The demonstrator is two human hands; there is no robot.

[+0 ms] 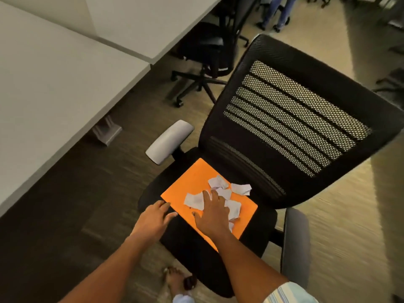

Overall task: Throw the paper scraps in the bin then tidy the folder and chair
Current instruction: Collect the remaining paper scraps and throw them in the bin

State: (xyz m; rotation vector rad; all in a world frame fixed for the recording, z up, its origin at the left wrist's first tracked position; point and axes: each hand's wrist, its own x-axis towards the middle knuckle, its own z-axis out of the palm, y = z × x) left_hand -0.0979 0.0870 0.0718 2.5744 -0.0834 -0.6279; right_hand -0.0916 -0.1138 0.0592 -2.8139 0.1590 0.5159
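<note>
An orange folder lies flat on the black seat of an office chair with a mesh back. Several torn white paper scraps are strewn over the folder's right half. My right hand rests palm down on the folder, fingers spread, touching the scraps and covering some of them. My left hand is open at the folder's left corner, fingertips at its edge on the seat. No bin is in view.
White desks run along the left, with a grey desk foot on the floor. A second black chair stands behind. Grey armrests flank the seat. My foot is below the seat. A person's legs stand far back.
</note>
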